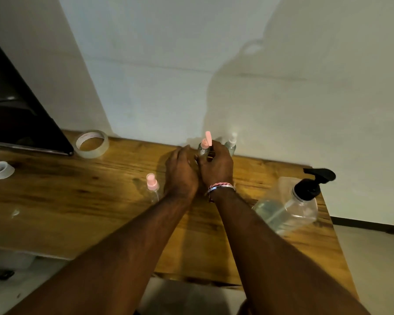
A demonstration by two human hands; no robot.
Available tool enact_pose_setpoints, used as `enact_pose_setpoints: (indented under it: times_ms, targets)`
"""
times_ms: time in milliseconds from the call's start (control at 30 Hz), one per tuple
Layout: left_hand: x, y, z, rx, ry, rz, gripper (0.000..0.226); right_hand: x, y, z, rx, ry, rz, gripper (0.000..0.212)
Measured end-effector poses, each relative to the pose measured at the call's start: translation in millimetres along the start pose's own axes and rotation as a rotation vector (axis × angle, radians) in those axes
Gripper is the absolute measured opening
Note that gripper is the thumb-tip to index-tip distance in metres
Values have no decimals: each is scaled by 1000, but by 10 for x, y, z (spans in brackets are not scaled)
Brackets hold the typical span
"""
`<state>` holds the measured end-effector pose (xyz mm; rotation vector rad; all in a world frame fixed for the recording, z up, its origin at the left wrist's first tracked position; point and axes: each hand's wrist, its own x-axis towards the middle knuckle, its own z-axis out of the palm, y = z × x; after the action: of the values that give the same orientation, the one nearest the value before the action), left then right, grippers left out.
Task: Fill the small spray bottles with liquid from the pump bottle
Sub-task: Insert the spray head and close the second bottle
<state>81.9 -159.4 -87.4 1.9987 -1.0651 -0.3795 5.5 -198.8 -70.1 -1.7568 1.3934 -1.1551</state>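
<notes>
Three small spray bottles show on the wooden bench (77,201). One with a pink spray top (204,147) stands at the far edge between both hands; a second with a white top (231,145) stands just right of it against the wall; a third with a pink top (152,188) stands nearer, left of the left wrist. The left hand (181,170) curls in toward the far pink bottle, though whether it grips the body is hidden by the knuckles. The right hand (216,167) is curled too, fingers pinching a slim pink cap (208,138) held upright just above that bottle.

Judging by this, the far pink bottle is filled or nearly so and is being closed; liquid seems to show in it and in the white-topped one, though blur makes that uncertain. The near pink bottle looks clear and probably empty, so at least one fill is left. The pump bottle (289,205), black pump on, stands at the right, partly full.

Two tape rolls (92,144) lie far left.
</notes>
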Motion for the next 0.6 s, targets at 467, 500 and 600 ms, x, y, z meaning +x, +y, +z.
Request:
enact_pose_setpoints:
  times_ms: [467,500,600]
  targets:
    - [305,-153,172,147,5,-18,38,216,79,295,-61,-33,62,35]
    - [310,-161,187,129,14,-21,37,227,83,301,-62,-41,66,35]
    - [289,-165,204,81,25,-7,37,227,108,307,-72,-55,71,35]
